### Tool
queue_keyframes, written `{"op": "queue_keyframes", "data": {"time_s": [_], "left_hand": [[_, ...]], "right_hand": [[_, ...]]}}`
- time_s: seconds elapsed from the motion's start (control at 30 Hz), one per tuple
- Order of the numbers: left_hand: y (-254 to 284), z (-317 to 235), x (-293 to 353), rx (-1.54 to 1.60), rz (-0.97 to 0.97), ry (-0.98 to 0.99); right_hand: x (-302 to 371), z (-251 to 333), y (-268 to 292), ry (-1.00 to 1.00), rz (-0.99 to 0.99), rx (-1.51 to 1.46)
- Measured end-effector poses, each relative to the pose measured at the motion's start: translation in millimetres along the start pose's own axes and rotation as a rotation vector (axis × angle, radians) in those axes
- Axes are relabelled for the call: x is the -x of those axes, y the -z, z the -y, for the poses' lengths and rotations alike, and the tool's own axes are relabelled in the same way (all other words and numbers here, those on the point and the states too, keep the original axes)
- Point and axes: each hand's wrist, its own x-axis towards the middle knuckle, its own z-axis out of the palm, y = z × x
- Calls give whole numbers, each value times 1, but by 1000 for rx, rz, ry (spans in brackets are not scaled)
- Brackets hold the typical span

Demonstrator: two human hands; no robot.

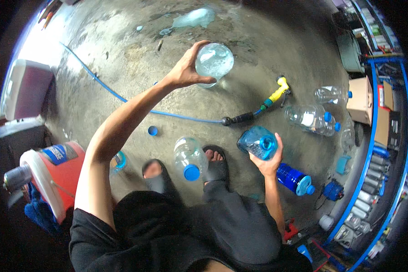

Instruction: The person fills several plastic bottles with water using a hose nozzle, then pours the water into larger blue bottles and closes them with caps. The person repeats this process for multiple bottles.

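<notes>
fingers (279, 144) partly behind blue bottle (253, 138)

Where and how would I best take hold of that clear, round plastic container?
I'd grip the clear, round plastic container around its curved side, coming from the left, where the left hand holds it: that rounded wall seems to fit well between thumb and fingers.

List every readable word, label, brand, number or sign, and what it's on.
No text can be quoted.
Blue label on the red container: too blurred.
White label on a clear bottle, right: too small.
Goods on the blue shelving: too small.
Clear vessel in the left hand, blue bottle in the right hand: none readable.
</notes>
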Motion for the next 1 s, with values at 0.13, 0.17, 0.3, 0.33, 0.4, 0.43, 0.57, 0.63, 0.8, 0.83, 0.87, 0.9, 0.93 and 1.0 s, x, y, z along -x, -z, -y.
{"op": "queue_keyframes", "data": {"time_s": [0.13, 0.17, 0.3, 0.33, 0.4, 0.43, 0.57, 0.63, 0.8, 0.83, 0.87, 0.9, 0.93, 1.0], "left_hand": [[-5, 2, 4, -36, -28, 29], [-5, 2, 5, -44, -39, 22], [-9, 4, 6, -56, -65, -13], [-9, 5, 6, -59, -69, -16], [-10, 8, 5, -54, -72, -9], [-11, 9, 6, -45, -78, -32], [-11, 10, 5, -35, -80, -42], [-11, 10, 6, -41, -93, -42], [-15, 13, 8, -66, -108, -38], [-14, 14, 7, -61, -108, -49], [-14, 15, 6, -61, -106, -58], [-14, 15, 6, -65, -100, -58], [-14, 16, 6, -61, -99, -59], [-13, 16, 5, -58, -88, -43]], "right_hand": [[-66, 46, 11, 135, 157, 84], [-84, 58, 12, 207, 172, 125], [-150, 104, 4, 117, 347, 165], [-168, 113, -2, 167, 412, 163], [-195, 127, -17, 198, 485, 237], [-207, 132, -23, 211, 530, 249], [-231, 147, -41, 214, 619, 378], [-238, 152, -44, 155, 689, 396], [-253, 158, -39, 122, 802, 489], [-255, 158, -38, 116, 816, 501], [-258, 158, -37, 110, 831, 514], [-260, 159, -36, 106, 846, 525], [-263, 160, -36, 120, 842, 547], [-267, 164, -35, 117, 870, 564]]}}
